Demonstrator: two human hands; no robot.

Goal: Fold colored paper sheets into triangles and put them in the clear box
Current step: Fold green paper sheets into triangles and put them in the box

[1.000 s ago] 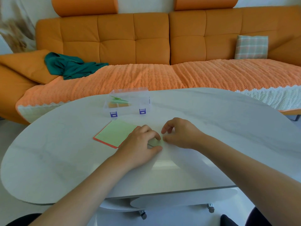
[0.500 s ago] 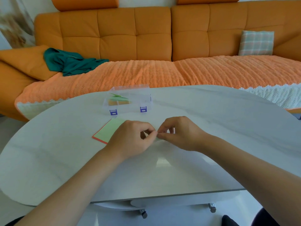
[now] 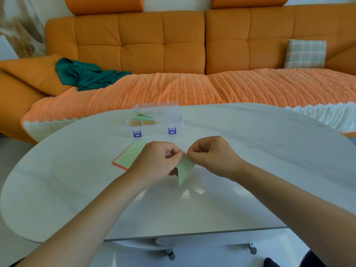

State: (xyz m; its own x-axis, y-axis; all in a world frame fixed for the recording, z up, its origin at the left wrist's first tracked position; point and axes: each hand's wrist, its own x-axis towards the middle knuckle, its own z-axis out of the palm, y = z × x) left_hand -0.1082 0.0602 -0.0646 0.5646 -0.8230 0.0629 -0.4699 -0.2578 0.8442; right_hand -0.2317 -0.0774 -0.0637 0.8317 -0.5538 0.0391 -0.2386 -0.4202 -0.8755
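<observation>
Both hands meet fingertip to fingertip: the left hand and the right hand each pinch the upper edge of a pale green folded paper. It hangs point-down between them, lifted off the table, probably so the crease can be checked or sharpened. Just beside the left hand, partly hidden under it, lies the stack of unfolded sheets, green on top with a red edge showing, handy for the next fold. Farther ahead of both hands stands the clear box, already holding folded green and orange pieces.
</observation>
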